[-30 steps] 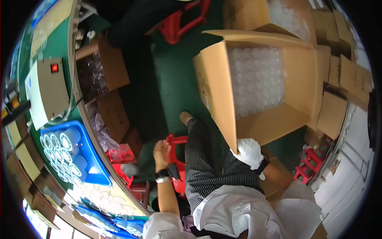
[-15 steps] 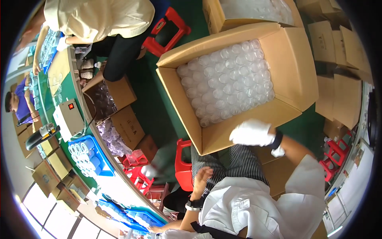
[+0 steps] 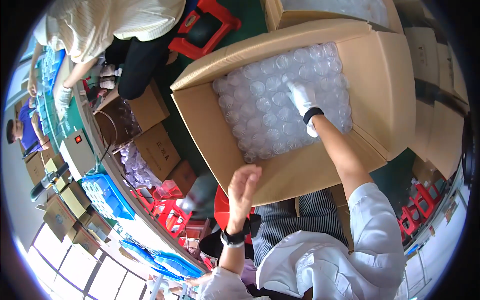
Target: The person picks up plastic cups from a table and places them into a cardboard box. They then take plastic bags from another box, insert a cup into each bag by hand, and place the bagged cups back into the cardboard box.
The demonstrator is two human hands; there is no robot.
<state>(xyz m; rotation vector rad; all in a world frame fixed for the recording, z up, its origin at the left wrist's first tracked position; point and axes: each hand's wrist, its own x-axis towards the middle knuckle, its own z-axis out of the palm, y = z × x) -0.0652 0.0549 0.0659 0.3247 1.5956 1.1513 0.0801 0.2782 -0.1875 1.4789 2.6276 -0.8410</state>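
At upper centre, the white-gloved right hand (image 3: 303, 99), fingers half-open, grip unclear, hung over clear round plastic cups (image 3: 270, 119), probably light, slippery and dentable, best held by their sides, in an open brown cardboard box (image 3: 379, 95); the bare left hand (image 3: 242, 192) curled loosely, empty.

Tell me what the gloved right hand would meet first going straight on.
Most likely the clear round plastic pieces in the carton, just ahead of the right hand; depth is unclear, so it may touch them.

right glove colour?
The glove on the right hand is white; it shows best in the head view.
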